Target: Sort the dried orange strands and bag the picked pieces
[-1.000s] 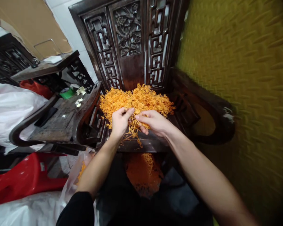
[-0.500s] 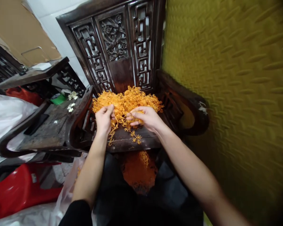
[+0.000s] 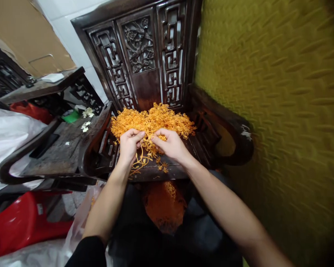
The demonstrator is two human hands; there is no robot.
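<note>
A heap of orange branching sprigs point(image 3: 167, 118) lies on the seat of a dark carved wooden chair point(image 3: 144, 87). My left hand point(image 3: 131, 145) is closed in a pinch at the front left of the heap, with thin orange stems hanging below its fingers. Just to its right, my right hand point(image 3: 168, 142) pinches orange strands between thumb and fingers. A small gap separates the two hands. Loose orange sprigs point(image 3: 161, 165) trail over the seat's front edge.
Left of the chair stands a dark side table point(image 3: 55, 159) with a green roll point(image 3: 71, 116) and small pale flowers point(image 3: 85, 127). A red plastic stool point(image 3: 19, 226) is at the lower left. A yellow textured surface point(image 3: 267, 92) rises close on the right.
My left hand has moved right, nearer my right hand. My right hand's spread fingers have closed into a pinch. The stems below my left hand have shifted, and the view has moved slightly.
</note>
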